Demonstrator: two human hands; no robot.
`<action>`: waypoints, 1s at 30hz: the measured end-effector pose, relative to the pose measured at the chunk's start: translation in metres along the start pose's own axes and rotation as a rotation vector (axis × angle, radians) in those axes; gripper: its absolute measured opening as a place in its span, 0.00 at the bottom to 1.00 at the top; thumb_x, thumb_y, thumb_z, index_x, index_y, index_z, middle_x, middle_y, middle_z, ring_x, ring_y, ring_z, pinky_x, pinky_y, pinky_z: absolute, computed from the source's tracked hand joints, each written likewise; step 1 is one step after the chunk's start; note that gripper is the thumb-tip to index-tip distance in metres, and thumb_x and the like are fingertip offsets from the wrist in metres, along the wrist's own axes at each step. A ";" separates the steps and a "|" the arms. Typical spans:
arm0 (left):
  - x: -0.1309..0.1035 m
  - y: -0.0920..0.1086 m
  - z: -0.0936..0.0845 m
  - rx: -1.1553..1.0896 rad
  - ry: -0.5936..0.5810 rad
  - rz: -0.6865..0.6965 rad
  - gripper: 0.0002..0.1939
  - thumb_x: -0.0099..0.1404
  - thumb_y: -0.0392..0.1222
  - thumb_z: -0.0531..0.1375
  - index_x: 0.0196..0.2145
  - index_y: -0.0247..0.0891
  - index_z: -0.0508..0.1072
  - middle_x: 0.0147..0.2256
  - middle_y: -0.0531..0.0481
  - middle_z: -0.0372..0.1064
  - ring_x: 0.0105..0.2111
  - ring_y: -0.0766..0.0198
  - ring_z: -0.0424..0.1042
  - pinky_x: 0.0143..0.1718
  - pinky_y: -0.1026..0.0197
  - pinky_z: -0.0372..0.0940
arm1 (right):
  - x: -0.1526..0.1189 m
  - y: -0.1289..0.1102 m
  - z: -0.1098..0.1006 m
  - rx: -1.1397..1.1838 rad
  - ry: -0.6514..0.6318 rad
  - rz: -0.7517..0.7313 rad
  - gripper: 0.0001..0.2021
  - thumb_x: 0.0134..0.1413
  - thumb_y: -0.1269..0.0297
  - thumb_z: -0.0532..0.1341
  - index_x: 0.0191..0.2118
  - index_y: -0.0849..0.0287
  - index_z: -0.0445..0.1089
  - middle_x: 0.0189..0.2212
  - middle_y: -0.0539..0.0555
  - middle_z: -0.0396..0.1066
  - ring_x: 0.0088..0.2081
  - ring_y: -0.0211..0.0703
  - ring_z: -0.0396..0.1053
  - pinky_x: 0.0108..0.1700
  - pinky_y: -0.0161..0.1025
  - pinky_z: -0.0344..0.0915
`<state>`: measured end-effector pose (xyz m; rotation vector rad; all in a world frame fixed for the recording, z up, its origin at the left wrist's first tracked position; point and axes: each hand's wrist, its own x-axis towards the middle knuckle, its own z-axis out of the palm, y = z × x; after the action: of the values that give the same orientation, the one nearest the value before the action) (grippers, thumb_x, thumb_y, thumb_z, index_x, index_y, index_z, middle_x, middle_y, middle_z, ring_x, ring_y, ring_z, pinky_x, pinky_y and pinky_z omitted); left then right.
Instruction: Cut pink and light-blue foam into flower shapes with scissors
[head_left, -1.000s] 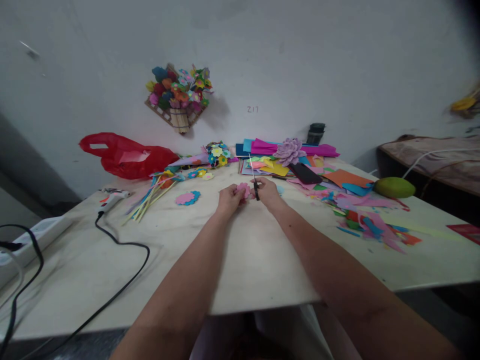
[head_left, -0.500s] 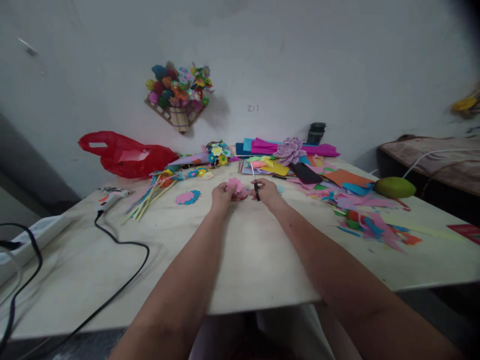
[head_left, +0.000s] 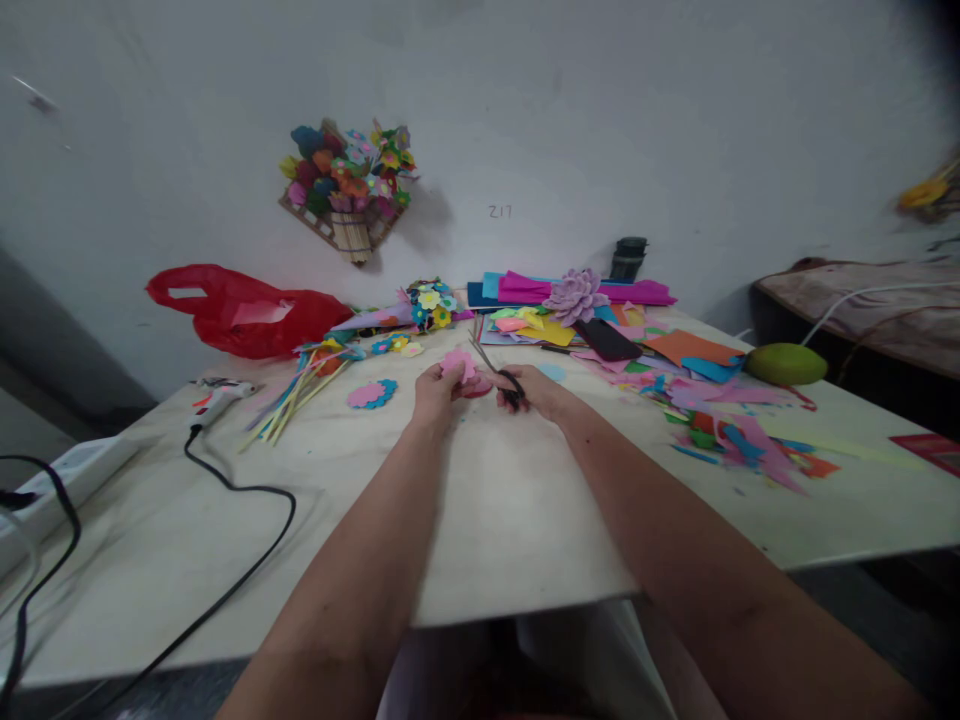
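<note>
A pink scalloped flower cutout (head_left: 458, 364) is pinched in my left hand (head_left: 437, 393) above the middle of the table. My right hand (head_left: 534, 390) is closed around the black handles of a pair of scissors (head_left: 486, 356). Their blades point up and to the left, slightly parted, just right of the cutout. Below the blades, more pink material (head_left: 478, 386) shows beside my left fingers; I cannot tell whether it is held or lying on the table. Left of my left hand lie a pink and a blue scalloped cutout (head_left: 373, 394), overlapping.
A glue gun (head_left: 221, 401) with a black cord and a power strip (head_left: 67, 490) lie at the left. A red plastic bag (head_left: 255, 315) stands behind. Coloured sheets (head_left: 607, 340), a lilac flower (head_left: 576, 297), scraps (head_left: 750, 440) and a green fruit (head_left: 787, 364) fill the right side.
The scissors have tilted to the left, their blades now leaning toward the pink cutout and seen parted. My right hand has turned with them. The whole view has shifted slightly.
</note>
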<state>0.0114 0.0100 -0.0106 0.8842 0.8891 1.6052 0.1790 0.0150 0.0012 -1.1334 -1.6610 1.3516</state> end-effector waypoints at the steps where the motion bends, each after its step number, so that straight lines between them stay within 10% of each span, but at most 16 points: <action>1: 0.000 0.000 0.000 -0.006 0.003 -0.004 0.12 0.49 0.37 0.71 0.28 0.31 0.72 0.23 0.48 0.72 0.22 0.65 0.74 0.28 0.64 0.71 | 0.000 0.001 -0.001 0.000 -0.030 -0.014 0.14 0.56 0.56 0.63 0.30 0.62 0.66 0.19 0.49 0.70 0.15 0.30 0.64 0.12 0.26 0.48; 30: 0.004 0.000 0.000 -0.169 0.068 -0.102 0.15 0.50 0.26 0.67 0.31 0.34 0.66 0.28 0.48 0.73 0.29 0.61 0.77 0.30 0.63 0.73 | -0.001 0.001 -0.002 -0.095 -0.129 -0.058 0.12 0.60 0.57 0.59 0.31 0.62 0.67 0.18 0.48 0.68 0.15 0.29 0.62 0.13 0.26 0.51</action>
<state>0.0111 0.0143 -0.0101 0.6594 0.8189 1.6029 0.1816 0.0145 0.0003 -1.0623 -1.8536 1.3465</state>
